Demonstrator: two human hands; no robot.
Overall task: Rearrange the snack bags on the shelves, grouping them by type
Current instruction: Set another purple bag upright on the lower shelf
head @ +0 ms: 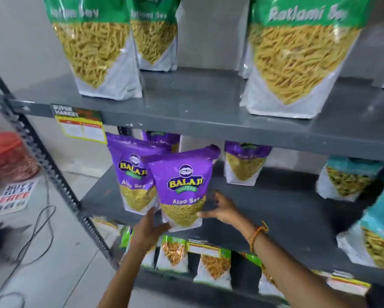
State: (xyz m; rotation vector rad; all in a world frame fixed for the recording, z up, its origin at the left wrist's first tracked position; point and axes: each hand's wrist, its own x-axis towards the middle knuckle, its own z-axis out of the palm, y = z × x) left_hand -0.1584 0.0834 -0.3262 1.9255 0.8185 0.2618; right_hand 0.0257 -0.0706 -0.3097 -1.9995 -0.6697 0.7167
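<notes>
A purple Aloo Sev bag (182, 187) stands near the front edge of the middle shelf (275, 210). My left hand (148, 230) touches its lower left corner, fingers spread. My right hand (220, 210) is at its right side with fingers apart, thumb against the bag. A second purple Aloo Sev bag (131, 172) stands just left and behind it. Two more purple bags (244, 163) stand further back. Green Ratlami Sev bags (97, 47) (297, 56) stand on the top shelf. Teal bags (346, 178) (378, 230) are at the right of the middle shelf.
Orange-filled snack bags (213, 263) line the lower shelf. A price tag (82, 125) hangs from the top shelf's front edge. On the floor to the left lie a red container (8, 156), a "Buy 2 Get 1 Free" sign (15, 196) and a black cable (37, 230).
</notes>
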